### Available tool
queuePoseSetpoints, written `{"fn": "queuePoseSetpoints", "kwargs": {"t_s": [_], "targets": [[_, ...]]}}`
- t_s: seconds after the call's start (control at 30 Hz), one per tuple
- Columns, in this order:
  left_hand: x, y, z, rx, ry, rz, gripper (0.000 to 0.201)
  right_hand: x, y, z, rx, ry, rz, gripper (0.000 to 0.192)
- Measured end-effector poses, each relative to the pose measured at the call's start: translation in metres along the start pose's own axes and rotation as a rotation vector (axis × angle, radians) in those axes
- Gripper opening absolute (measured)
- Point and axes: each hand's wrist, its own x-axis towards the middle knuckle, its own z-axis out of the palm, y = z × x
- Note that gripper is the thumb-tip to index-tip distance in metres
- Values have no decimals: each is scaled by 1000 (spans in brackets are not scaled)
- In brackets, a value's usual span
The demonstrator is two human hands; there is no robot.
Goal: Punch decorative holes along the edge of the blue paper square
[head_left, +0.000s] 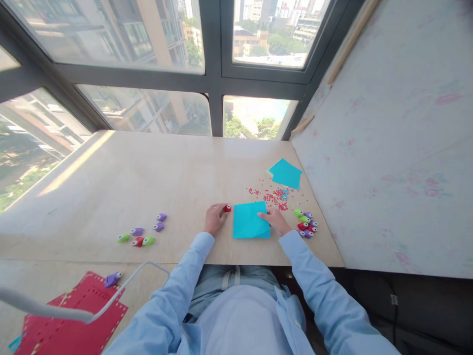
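My left hand (215, 218) grips a small red paper punch (227, 208) at the left edge of a cyan paper sheet (249, 221) that lies flat on the wooden table (148, 177). My right hand (275, 220) presses on the sheet's right edge with its fingers flat. Tiny red punched bits (271, 196) are scattered just beyond the sheet. A cluster of small punches (306, 223) in green, purple and red lies right beside my right hand.
More cyan sheets (285, 173) lie at the back right near the wall. Several small punches (142, 234) are spread on the left of the table. Red punched paper (70, 315) with a purple punch (112, 279) sits at the lower left. Windows run behind the table.
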Motion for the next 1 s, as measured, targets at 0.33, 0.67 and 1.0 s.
{"fn": "queuePoseSetpoints", "kwargs": {"t_s": [0.33, 0.67, 1.0], "targets": [[-9, -9, 5, 5, 49, 45, 31, 9, 2, 7, 114, -59, 30, 42], [-11, -6, 1, 11, 50, 69, 30, 14, 6, 10, 293, -136, 82, 49], [-11, -6, 0, -95, 78, 18, 26, 16, 18, 10, 343, -126, 90, 49]]}}
